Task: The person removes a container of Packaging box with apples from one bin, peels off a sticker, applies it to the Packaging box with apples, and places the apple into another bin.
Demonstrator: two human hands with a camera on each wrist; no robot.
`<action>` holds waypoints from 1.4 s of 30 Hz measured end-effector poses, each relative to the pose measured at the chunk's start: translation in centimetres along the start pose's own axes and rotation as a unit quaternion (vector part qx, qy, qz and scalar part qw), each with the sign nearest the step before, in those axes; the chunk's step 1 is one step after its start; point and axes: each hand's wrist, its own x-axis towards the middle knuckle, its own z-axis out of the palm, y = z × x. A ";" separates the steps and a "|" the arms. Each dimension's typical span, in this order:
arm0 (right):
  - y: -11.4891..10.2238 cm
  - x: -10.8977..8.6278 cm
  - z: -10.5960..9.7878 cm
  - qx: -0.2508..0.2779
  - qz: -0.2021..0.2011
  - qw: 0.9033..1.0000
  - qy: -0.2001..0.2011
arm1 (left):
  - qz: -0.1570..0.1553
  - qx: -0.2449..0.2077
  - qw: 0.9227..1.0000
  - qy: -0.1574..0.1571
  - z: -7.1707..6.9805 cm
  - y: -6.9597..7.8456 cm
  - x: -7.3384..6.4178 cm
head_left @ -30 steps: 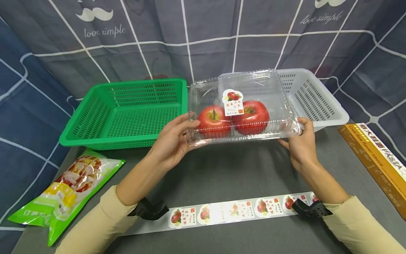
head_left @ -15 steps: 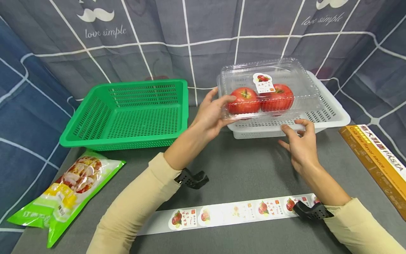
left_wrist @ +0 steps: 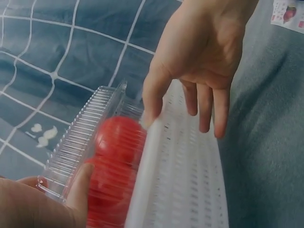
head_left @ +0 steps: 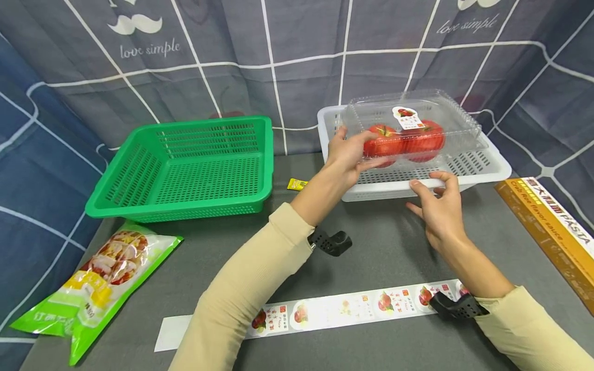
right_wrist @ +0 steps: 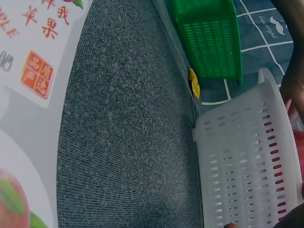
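Observation:
My left hand (head_left: 344, 158) grips the left end of a clear plastic clamshell box (head_left: 445, 111), thumb above and fingers below. Two red apples (head_left: 424, 141) show through the plastic, and a fruit sticker (head_left: 408, 118) is on the lid. The box is inside the opening of a white basket (head_left: 380, 190), slightly tilted; whether it touches the bottom is hidden. At the basket's front rim, my right hand (head_left: 443, 214) holds on, one digit over the rim and the other fingers along the outer wall (left_wrist: 185, 171), as the left wrist view shows.
A green basket (head_left: 209, 208) stands to the left, with a small yellow packet (head_left: 297, 184) beside it. A green food bag (head_left: 106, 278) lies at front left, a pasta box (head_left: 552, 232) at far right. A sticker strip (head_left: 334, 312) lies in front, partly under my left sleeve.
My left hand has carried the clamshell box with the apples rightward from between the baskets into the white basket's opening. My right hand has stayed at the white basket's front rim.

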 end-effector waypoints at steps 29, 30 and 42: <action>0.1 0.3 0.2 0.004 0.002 1.000 -0.003 | 0.025 0.135 0.983 0.126 2.5 -3.8 2.8; 0.1 0.3 0.2 0.001 0.001 1.000 -0.003 | 0.028 0.164 0.977 0.132 2.5 -3.8 2.8; 0.1 0.0 0.1 -0.019 -0.007 1.000 -0.003 | 0.025 0.291 0.949 0.121 2.3 -4.0 2.7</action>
